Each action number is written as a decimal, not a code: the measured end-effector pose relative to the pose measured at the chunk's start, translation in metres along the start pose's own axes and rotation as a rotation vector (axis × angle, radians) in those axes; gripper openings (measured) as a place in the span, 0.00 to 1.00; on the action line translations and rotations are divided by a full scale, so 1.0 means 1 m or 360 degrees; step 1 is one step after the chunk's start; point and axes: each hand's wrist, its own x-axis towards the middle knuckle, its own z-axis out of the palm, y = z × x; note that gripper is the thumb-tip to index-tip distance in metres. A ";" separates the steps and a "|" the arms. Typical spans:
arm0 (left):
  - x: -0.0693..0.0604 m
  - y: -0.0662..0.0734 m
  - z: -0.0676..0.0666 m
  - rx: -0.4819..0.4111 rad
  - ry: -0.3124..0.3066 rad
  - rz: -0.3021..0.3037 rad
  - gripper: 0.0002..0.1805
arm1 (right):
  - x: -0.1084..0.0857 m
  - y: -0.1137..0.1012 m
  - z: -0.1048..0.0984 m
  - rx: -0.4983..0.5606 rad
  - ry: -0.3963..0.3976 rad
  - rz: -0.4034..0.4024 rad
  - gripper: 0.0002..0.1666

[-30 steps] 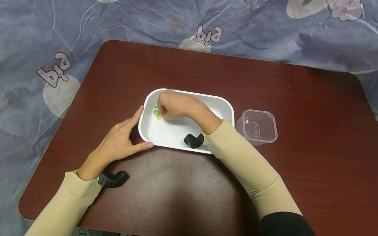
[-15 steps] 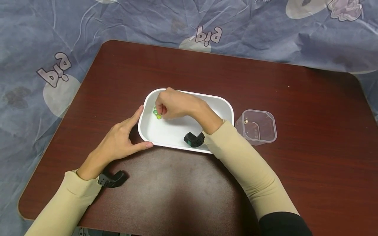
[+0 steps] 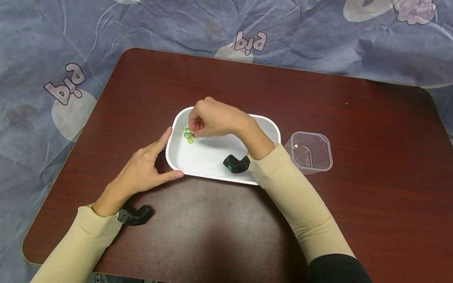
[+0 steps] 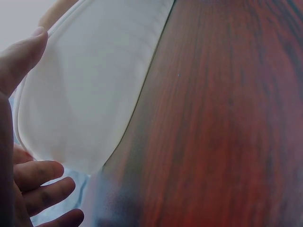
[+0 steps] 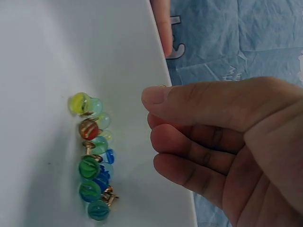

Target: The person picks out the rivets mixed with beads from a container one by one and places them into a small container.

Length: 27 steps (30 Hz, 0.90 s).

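A white tray (image 3: 212,163) lies on the table. My left hand (image 3: 139,171) rests against its left corner, thumb along the near rim and straight fingers at the end wall. Over the left part of the tray, my right hand (image 3: 217,118) has its thumb and index finger pinched together. A thin gold edge, seemingly a thumbtack (image 5: 162,86), peeks out above that thumb; most of it is hidden. Below lie several glass marbles (image 5: 89,168), green, blue, yellow and one red-brown. Gold thumbtacks (image 5: 88,147) are mixed among them.
To the tray's right stands a clear plastic box (image 3: 313,151) with a few small gold pieces (image 3: 295,146) in it. The brown table (image 3: 371,157) borders a blue patterned cloth (image 3: 170,27) at the back and left.
My right hand has risen slightly and shifted a little to the right and back, uncovering gold pieces beside the marbles. The left hand and tray stay put.
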 end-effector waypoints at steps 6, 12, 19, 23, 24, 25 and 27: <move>0.001 0.000 0.000 -0.0010 -0.0007 -0.0009 0.57 | -0.006 -0.003 -0.006 0.0024 0.0047 -0.0005 0.04; 0.000 0.000 -0.001 -0.0007 -0.0011 -0.0025 0.57 | -0.008 -0.010 -0.012 0.0016 0.0055 0.0017 0.04; 0.000 0.000 -0.001 0.0006 -0.0005 -0.0027 0.58 | -0.016 -0.016 -0.020 0.0003 0.0109 0.0024 0.04; 0.000 0.000 -0.001 0.0018 -0.0008 -0.0035 0.58 | -0.024 -0.018 -0.025 -0.0024 0.0164 0.0024 0.05; 0.000 0.000 -0.001 0.0020 -0.0007 -0.0037 0.58 | -0.027 -0.019 -0.026 -0.0034 0.0181 0.0022 0.04; 0.001 0.000 -0.001 0.0023 -0.0006 -0.0038 0.58 | -0.030 -0.020 -0.027 -0.0043 0.0196 0.0021 0.04; 0.001 0.000 0.000 0.0030 -0.0001 -0.0036 0.58 | -0.036 -0.020 -0.029 -0.0064 0.0226 0.0021 0.04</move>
